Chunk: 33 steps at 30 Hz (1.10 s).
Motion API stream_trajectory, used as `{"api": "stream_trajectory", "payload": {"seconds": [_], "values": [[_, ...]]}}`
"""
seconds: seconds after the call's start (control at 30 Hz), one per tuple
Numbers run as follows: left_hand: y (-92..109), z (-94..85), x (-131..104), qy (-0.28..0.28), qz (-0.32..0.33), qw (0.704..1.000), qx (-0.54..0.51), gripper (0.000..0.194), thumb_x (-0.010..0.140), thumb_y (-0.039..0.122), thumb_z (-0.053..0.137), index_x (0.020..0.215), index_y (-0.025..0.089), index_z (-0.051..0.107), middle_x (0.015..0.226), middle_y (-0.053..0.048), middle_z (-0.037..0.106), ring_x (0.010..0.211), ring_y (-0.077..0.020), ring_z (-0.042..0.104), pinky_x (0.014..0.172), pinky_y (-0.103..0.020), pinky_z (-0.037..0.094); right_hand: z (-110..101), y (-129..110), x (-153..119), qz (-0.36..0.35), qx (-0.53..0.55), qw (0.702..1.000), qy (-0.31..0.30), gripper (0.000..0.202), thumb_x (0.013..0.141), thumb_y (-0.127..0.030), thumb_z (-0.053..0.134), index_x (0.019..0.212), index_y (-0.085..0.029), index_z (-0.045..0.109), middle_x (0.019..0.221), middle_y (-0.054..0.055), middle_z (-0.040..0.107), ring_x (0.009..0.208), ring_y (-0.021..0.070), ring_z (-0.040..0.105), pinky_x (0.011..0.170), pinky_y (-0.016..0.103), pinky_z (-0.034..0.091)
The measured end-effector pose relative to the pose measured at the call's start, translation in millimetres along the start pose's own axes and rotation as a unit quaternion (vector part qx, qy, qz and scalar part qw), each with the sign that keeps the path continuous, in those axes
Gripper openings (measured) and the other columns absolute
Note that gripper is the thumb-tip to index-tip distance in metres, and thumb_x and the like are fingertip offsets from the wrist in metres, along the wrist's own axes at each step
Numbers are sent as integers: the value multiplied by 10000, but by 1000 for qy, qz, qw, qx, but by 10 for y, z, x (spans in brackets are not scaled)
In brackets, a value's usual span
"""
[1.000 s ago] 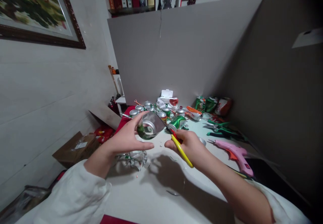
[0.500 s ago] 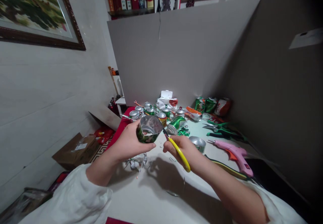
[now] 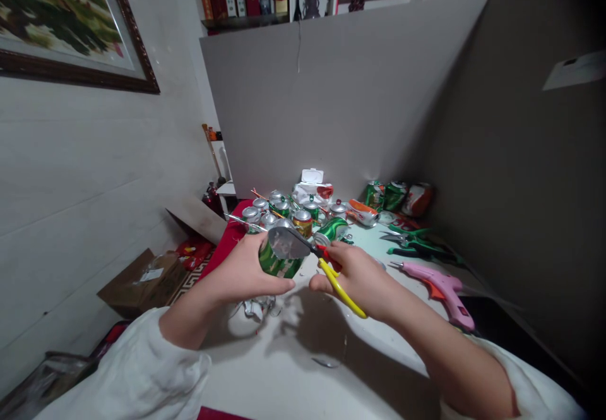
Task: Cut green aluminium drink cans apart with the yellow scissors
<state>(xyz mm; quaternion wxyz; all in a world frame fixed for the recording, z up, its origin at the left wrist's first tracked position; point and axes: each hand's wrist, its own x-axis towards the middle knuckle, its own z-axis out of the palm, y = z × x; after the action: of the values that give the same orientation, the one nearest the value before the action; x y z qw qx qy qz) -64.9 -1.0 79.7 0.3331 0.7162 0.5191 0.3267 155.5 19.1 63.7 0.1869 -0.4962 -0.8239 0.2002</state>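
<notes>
My left hand (image 3: pixel 246 270) is wrapped round a cut green aluminium can (image 3: pixel 279 264), its open, silvery end tilted up towards me. In my right hand (image 3: pixel 362 275) are scissors (image 3: pixel 341 290) with yellow and red handles, their dark blades reaching over the can's cut rim. How far apart the blades are is hard to make out. Below my left hand, crumpled silver scraps (image 3: pixel 254 308) lie on the white table (image 3: pixel 279 376). Behind the held can, a green can (image 3: pixel 332 229) rests on its side.
Several small can pieces with silver tops (image 3: pixel 302 218) stand at the back beside a wipes pack (image 3: pixel 312 189). To the right lie a pink glue gun (image 3: pixel 438 287) and green-handled snips (image 3: pixel 411 241). Crushed cans (image 3: pixel 396 196) stand behind them. A cardboard box (image 3: pixel 135 284) is at left.
The can in my left hand has tipped, showing more of its green side. My right hand has shifted slightly, and the scissors' red handle and opened grips now show.
</notes>
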Motion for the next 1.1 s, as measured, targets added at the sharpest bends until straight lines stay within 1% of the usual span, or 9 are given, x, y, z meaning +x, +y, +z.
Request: {"api": "stream_trajectory", "payload": {"seconds": [0.2,0.37,0.43,0.53,0.6,0.67,0.73,0.9,1.1], "values": [[-64,-70,24,-18,-16,999,-39,526,588,400,862,988,132,652,905,-57,690,840,-236,635,711,-324,482,-25,59,-7,22,2,1000,-10,625,687,-803,600,635,-202,438,658,-9,456,589,129,361,527,260,268],[-114,-119,29,-30,-10,999,-35,560,579,424,876,1010,136,665,911,-57,705,867,-254,653,730,-337,495,5,128,18,31,21,999,-16,648,664,-829,593,610,-207,421,619,-24,395,585,126,324,507,255,249],[-122,-123,29,-28,-8,999,-33,570,572,429,880,1011,134,669,930,-66,714,893,-270,659,740,-347,503,0,123,25,35,8,999,-18,645,676,-829,582,607,-206,426,622,-19,411,585,130,339,509,258,251],[-118,-101,28,-29,-7,999,-35,580,568,424,885,1025,135,676,973,-79,724,939,-290,664,771,-362,512,-25,91,25,15,-33,999,-19,616,707,-805,579,650,-199,482,708,12,503,618,150,416,539,267,282],[-109,-73,29,-48,0,998,-44,601,564,409,892,1053,132,678,1008,-89,727,975,-300,663,812,-376,515,-40,72,16,-9,-41,999,-21,602,714,-787,595,743,-188,547,841,48,558,685,175,479,580,273,328],[-99,-49,33,-74,8,996,-54,624,563,395,895,1083,127,676,1047,-103,729,1013,-311,658,854,-394,516,-44,65,4,-27,-26,999,-22,618,716,-773,611,854,-172,587,966,82,568,760,198,518,628,282,375],[-97,-36,41,-88,14,994,-55,632,570,391,893,1100,123,676,1079,-115,729,1040,-321,653,882,-410,514,-40,67,-9,-32,-4,999,-23,626,723,-762,617,904,-163,600,1004,93,564,798,209,533,657,289,402],[-128,-54,51,-94,36,992,-70,659,570,358,899,1145,135,668,1122,-116,721,1087,-322,641,927,-419,502,-42,68,-16,-32,12,999,-23,572,741,-749,613,776,-179,595,842,48,570,718,182,511,623,278,378],[-126,-105,19,-105,18,989,-102,641,553,323,906,1119,138,670,1091,-110,723,999,-291,662,879,-402,511,-61,48,1,-9,2,1000,-10,594,678,-762,658,638,-190,505,673,-6,504,605,134,408,544,257,299]]}}
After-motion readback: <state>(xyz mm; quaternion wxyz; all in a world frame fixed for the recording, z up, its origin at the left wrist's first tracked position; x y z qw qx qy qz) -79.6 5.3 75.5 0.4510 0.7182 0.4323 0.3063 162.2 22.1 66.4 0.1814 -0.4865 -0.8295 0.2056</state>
